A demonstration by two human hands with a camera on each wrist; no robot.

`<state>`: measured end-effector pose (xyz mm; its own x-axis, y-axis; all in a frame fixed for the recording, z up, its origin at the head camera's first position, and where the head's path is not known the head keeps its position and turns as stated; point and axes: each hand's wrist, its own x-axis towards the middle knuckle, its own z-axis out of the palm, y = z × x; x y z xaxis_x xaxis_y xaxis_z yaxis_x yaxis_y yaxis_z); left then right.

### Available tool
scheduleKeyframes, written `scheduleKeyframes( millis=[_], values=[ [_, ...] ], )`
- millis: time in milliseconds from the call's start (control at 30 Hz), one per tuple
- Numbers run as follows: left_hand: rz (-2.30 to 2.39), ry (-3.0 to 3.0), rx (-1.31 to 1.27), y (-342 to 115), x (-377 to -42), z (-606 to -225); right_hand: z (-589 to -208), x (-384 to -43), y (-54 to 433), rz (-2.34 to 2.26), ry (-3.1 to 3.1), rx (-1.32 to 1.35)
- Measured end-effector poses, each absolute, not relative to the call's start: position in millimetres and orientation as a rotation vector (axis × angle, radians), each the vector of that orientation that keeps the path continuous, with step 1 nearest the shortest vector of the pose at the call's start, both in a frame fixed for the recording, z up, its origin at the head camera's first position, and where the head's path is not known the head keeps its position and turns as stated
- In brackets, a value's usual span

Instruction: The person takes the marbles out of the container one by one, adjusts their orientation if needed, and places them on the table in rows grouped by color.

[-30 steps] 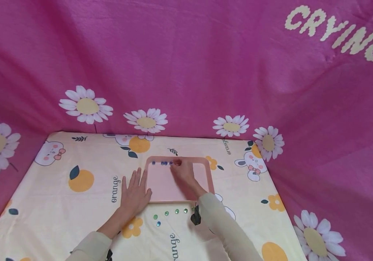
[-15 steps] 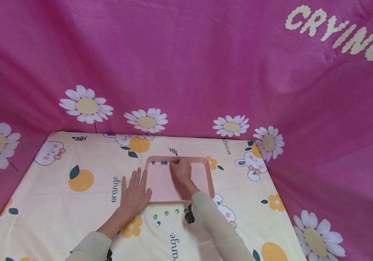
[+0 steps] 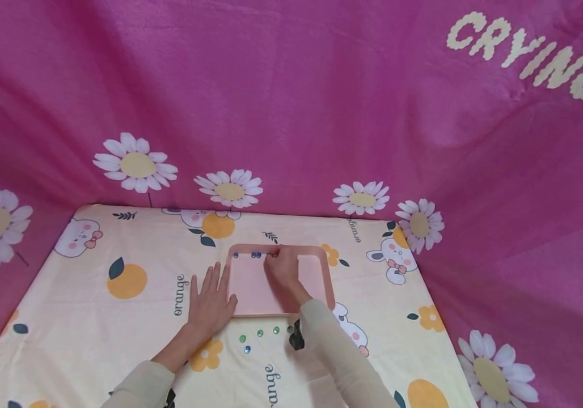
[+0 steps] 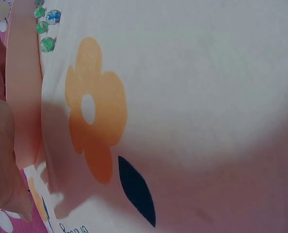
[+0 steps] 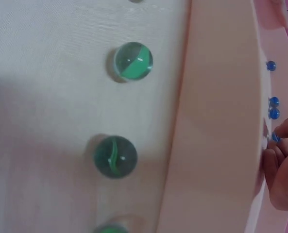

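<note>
A pink rectangular tray (image 3: 327, 277) lies on the patterned cloth. My right hand (image 3: 283, 269) reaches inside it to the back wall, thumb and fingers pinching a blue marble (image 5: 276, 138), best seen in the right wrist view. To its left, along that wall, sit a close pair of blue marbles (image 3: 256, 255) and a lone blue marble (image 3: 236, 255) near the back left corner. My left hand (image 3: 211, 303) lies flat with fingers spread, along the tray's left side, its thumb at the rim.
In front of the tray, several green marbles (image 3: 260, 333) stand in a loose row on the cloth (image 3: 133, 334), with one blue marble (image 3: 248, 349) nearer me. One green marble is partly covered by the right wrist's dark device (image 3: 297, 335). A pink curtain (image 3: 291, 113) hangs behind.
My right hand has come down slightly left, against the back of the tray, and then stayed there. The leftmost blue marble has rolled a little left. The left hand has kept still.
</note>
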<state>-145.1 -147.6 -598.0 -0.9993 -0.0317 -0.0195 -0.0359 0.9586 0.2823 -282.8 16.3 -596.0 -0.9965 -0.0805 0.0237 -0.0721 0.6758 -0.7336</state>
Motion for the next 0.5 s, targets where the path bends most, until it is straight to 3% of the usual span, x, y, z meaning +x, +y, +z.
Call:
scheduleKeyframes(
  millis=[200,500],
  values=[
    [0.453,3.09,-0.052,-149,-145,-598,-587,-279,20,-1.297,2.858,-0.152],
    [0.459,3.099,-0.048,-148,-145,-598,-567,-256,29,-1.441,2.794,-0.386]
  ],
)
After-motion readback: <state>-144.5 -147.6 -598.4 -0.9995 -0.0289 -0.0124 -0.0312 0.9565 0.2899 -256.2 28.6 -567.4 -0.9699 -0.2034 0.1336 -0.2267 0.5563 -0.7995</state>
